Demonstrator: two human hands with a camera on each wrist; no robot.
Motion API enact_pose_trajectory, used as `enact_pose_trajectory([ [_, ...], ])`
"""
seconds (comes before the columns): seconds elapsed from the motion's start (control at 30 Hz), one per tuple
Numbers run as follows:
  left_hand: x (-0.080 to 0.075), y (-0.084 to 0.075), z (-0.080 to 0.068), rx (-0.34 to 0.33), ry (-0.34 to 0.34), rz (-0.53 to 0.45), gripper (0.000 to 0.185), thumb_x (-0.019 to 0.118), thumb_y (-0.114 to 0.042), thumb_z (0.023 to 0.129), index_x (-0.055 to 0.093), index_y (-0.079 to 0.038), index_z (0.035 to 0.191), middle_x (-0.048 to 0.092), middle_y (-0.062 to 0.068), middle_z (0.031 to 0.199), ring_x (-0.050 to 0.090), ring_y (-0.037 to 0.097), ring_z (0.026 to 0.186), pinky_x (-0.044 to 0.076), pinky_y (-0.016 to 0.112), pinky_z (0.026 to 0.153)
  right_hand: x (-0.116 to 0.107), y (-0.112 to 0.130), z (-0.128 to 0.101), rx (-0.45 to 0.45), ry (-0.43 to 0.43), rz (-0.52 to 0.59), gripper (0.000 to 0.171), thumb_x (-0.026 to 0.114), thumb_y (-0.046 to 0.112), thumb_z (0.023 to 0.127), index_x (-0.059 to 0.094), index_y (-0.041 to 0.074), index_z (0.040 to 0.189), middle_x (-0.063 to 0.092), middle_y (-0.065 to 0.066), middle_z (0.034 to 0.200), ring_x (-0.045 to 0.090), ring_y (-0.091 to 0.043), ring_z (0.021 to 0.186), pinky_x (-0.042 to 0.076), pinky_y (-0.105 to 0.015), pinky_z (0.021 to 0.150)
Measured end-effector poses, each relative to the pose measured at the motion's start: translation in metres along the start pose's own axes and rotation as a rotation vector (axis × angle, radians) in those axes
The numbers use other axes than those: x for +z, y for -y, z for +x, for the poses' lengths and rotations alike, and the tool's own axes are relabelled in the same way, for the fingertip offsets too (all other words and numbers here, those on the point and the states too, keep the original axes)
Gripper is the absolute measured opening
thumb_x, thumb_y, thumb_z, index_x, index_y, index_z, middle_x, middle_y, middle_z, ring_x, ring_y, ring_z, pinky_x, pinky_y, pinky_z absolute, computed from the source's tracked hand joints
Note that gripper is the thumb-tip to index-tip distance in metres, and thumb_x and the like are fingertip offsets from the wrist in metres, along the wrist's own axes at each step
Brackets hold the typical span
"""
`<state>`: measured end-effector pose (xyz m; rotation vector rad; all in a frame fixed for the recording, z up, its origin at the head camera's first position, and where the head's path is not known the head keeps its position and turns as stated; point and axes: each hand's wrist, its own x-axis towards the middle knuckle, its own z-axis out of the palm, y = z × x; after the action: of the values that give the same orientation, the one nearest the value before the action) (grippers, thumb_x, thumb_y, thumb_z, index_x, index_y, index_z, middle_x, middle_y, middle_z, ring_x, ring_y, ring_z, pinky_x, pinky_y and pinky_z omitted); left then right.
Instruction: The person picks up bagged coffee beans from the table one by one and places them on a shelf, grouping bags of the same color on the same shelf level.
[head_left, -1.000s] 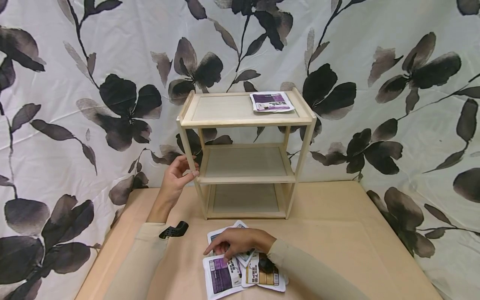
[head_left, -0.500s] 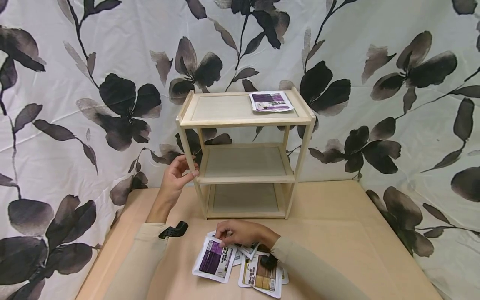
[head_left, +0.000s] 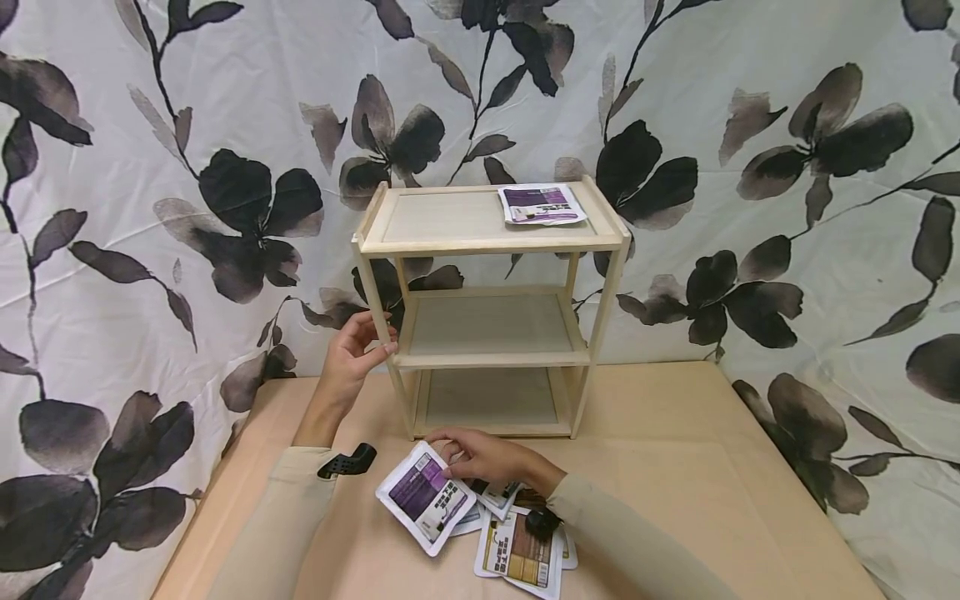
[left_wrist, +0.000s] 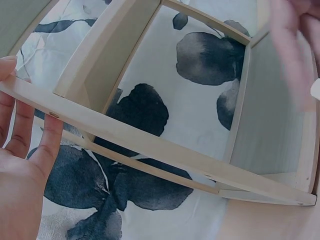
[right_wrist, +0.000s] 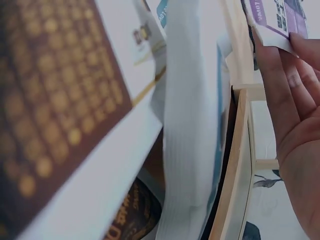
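A purple-and-white flat pouch [head_left: 427,498] is pinched at its upper right edge by my right hand [head_left: 491,460], tilted above the table in front of the shelf. In the right wrist view, thumb and fingers hold that pouch's corner at the top right. My left hand [head_left: 351,354] grips the left front post of a small three-tier wooden shelf [head_left: 491,247]. The left wrist view shows its thumb over the post [left_wrist: 140,145] and its fingers beneath. Under my right hand lies a loose pile of pouches, a brown-and-yellow one [head_left: 517,548] foremost, others partly hidden.
Another purple-and-white pouch [head_left: 543,205] lies on the right of the shelf's top tier. The shelf stands at the back of a tan table [head_left: 675,467], close to a floral curtain [head_left: 247,100]. Pouches fill much of the right wrist view.
My right hand has taken hold of the purple pouch and drawn it left and up, off the pile. The brown-and-yellow pouch has shifted slightly. My left hand stays on the post.
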<state>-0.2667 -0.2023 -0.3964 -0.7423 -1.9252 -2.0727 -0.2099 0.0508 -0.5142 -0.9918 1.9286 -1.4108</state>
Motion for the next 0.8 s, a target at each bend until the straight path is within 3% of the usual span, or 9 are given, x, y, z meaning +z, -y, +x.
enact_pose_trajectory([
  [0.1,0.000,0.001,0.001,0.003,-0.001,0.001,0.046,0.068,0.014,0.087,0.051,0.012,0.130,0.068,0.002,0.105,0.062,0.016,0.100,0.052,0.024,0.084,-0.003,0.000,-0.003,-0.027,-0.018,-0.021,0.066,0.061,0.000,0.099,0.036,0.017,0.158,0.064,-0.015,0.121,0.063,-0.014,0.097,0.058,-0.028,0.080],
  [0.17,0.000,0.001,0.001,0.004,-0.003,-0.003,0.047,0.068,0.014,0.087,0.050,0.014,0.130,0.068,0.007,0.106,0.062,0.016,0.100,0.052,0.024,0.084,-0.006,0.001,-0.005,-0.033,-0.024,-0.045,0.060,0.060,0.002,0.100,0.044,0.019,0.155,0.061,-0.014,0.131,0.062,-0.016,0.104,0.057,-0.028,0.083],
  [0.3,0.000,0.002,0.001,0.008,-0.007,-0.016,0.046,0.068,0.016,0.086,0.052,0.013,0.129,0.066,0.016,0.107,0.063,0.016,0.099,0.053,0.024,0.084,-0.011,0.002,-0.008,-0.027,-0.050,-0.088,0.037,0.060,0.005,0.100,0.067,0.017,0.134,0.057,-0.003,0.144,0.058,-0.012,0.116,0.054,-0.027,0.089],
  [0.5,0.002,0.003,0.005,0.007,-0.022,-0.027,0.044,0.068,0.017,0.085,0.062,0.000,0.125,0.065,0.022,0.106,0.063,0.017,0.098,0.055,0.024,0.083,-0.021,-0.001,-0.011,-0.002,-0.106,-0.038,0.028,0.067,0.006,0.097,0.074,0.014,0.123,0.066,-0.001,0.128,0.061,-0.012,0.108,0.053,-0.025,0.087],
  [0.67,0.003,0.005,0.007,0.006,-0.029,-0.022,0.044,0.068,0.017,0.085,0.056,0.009,0.127,0.064,0.021,0.106,0.063,0.017,0.099,0.054,0.024,0.083,-0.028,-0.006,-0.015,0.017,-0.148,0.031,0.031,0.072,0.006,0.093,0.073,0.011,0.123,0.065,-0.005,0.128,0.067,-0.012,0.097,0.056,-0.025,0.080],
  [0.8,0.004,0.007,0.009,0.004,-0.031,-0.015,0.044,0.068,0.016,0.086,0.060,0.001,0.126,0.063,0.021,0.108,0.063,0.017,0.100,0.055,0.025,0.084,-0.034,-0.008,-0.019,0.019,-0.182,0.084,0.035,0.076,0.008,0.090,0.072,0.009,0.125,0.064,-0.010,0.122,0.066,-0.010,0.089,0.056,-0.023,0.076],
])
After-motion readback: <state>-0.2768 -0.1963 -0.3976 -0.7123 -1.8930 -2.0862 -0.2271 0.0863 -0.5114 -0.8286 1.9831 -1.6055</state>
